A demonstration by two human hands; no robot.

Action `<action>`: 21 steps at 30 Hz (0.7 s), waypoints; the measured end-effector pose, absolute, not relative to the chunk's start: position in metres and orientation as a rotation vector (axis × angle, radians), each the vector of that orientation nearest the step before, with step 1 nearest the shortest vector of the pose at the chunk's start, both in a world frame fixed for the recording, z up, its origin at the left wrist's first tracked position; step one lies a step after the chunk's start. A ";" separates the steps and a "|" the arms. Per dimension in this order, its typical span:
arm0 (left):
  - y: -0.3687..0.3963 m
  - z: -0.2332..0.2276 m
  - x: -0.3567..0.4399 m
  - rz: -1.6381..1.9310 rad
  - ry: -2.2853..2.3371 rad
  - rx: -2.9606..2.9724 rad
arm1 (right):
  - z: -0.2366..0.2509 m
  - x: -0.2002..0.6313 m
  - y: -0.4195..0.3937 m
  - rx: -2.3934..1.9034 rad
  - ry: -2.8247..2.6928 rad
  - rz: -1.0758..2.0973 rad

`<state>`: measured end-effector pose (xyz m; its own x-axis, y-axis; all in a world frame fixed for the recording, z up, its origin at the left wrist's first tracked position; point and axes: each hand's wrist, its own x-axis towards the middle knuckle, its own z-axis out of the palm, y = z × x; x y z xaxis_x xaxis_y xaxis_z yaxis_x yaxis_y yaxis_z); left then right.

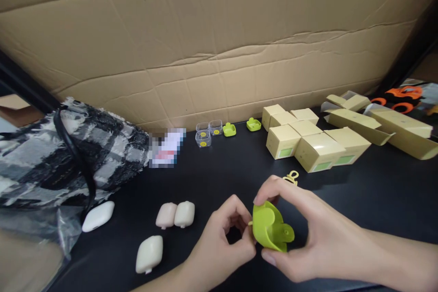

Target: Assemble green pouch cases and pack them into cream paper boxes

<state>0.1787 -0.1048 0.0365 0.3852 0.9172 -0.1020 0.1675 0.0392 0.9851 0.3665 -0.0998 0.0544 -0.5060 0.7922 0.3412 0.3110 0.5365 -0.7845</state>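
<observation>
In front of me, my right hand [308, 232] grips a lime-green plastic cup [265, 226] with a wavy, petal-like rim, thumb below and fingers above. The cup is tipped, its opening facing right. My left hand [227, 237] curls into a ring, thumb and forefinger pinched at the cup's left side. There, a small pale yellow piece [250, 223] sticks out from the cup at my left fingertips; most of it is hidden. Just beyond my right hand lies a pale yellow looped part [291, 177], partly covered by the fingers.
Rounded pastel cases [149, 254] and a white one [98, 216] lie at left. Clear cups [203, 138] and shallow green pieces [229, 129] stand at the back. Small yellow boxes [282, 140] cluster at right, beside opened cartons [400, 130]. A checked bag [112, 146] stands left; cardboard [219, 45] walls the back.
</observation>
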 end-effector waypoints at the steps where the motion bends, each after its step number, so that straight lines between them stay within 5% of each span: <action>1: -0.105 0.038 0.179 0.777 1.042 1.442 | 0.055 0.366 -0.101 -0.873 -2.058 0.890; 8: -0.103 0.041 0.179 0.827 0.980 1.459 | 0.057 0.366 -0.106 -0.816 -2.062 0.846; 16: -0.105 0.024 0.177 0.919 0.685 1.115 | 0.058 0.370 -0.086 -0.807 -2.289 0.376; 21: -0.110 0.027 0.182 0.897 0.757 1.102 | 0.071 0.359 -0.084 -0.723 -2.414 0.475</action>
<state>0.1818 -0.1096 0.0274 0.4480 0.8910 -0.0737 -0.2223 0.1908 0.9561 0.3590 -0.0838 0.0714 -0.6919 0.5890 0.4176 0.3867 0.7907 -0.4746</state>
